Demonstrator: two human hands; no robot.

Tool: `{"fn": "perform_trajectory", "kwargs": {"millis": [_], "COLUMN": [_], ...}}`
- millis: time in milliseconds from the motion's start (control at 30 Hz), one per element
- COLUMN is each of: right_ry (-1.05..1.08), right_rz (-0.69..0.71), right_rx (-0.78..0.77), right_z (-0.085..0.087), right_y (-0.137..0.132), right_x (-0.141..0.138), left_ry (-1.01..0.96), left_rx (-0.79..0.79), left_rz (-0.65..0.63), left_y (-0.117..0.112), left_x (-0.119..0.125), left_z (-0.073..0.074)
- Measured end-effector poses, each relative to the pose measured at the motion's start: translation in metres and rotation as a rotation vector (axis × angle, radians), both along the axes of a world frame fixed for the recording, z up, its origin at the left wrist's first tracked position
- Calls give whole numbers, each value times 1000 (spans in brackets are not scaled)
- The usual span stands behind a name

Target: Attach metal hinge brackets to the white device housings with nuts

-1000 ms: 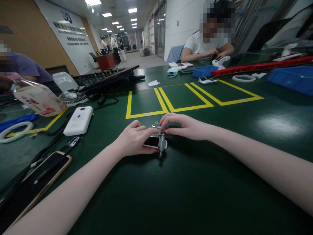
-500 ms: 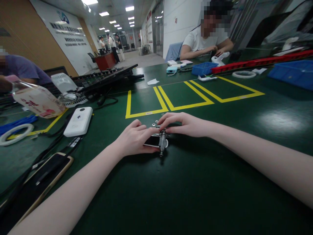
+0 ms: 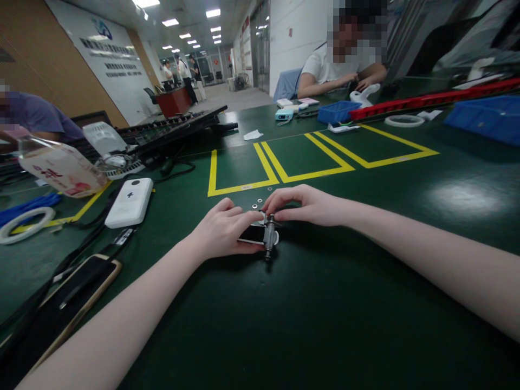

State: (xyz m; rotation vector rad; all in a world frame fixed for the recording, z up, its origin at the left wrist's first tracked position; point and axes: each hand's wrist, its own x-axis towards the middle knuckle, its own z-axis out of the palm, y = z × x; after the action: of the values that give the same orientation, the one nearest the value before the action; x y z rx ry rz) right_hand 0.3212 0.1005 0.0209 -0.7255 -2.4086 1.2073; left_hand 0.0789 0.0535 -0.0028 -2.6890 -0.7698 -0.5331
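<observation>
My left hand (image 3: pixel 221 230) lies curled over a small shiny metal part (image 3: pixel 252 234) on the green table (image 3: pixel 325 303) and holds it down. A grey metal bolt-like piece (image 3: pixel 268 237) stands across that part's right end. My right hand (image 3: pixel 303 205) reaches in from the right, its fingertips pinched together at the top of the bolt piece. What the fingertips pinch is too small to see. Several small metal washers (image 3: pixel 255 206) lie loose on the table just beyond my hands.
Left of me lie a white power bank (image 3: pixel 130 202), a phone (image 3: pixel 73 290), black cables, a bottle (image 3: pixel 60 167) and a white tape ring (image 3: pixel 24 225). Yellow tape boxes (image 3: pixel 284 176) mark the table ahead. Blue bins (image 3: pixel 487 116) stand far right. Other people sit at the far end and left.
My right hand's fingertips have shifted slightly at the top of the bolt piece. The view has tilted a little. My left hand stays put.
</observation>
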Motion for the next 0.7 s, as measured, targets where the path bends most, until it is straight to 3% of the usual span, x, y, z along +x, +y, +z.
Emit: {"fn": "perform_trajectory", "kwargs": {"millis": [700], "right_ry": [82], "right_rz": [-15], "right_rx": [-151], "right_z": [0], "right_y": [0], "right_x": [-3], "left_ry": [9], "left_rx": [-1], "left_rz": [-3], "left_y": [0], "left_x": [0], "left_z": [0]}}
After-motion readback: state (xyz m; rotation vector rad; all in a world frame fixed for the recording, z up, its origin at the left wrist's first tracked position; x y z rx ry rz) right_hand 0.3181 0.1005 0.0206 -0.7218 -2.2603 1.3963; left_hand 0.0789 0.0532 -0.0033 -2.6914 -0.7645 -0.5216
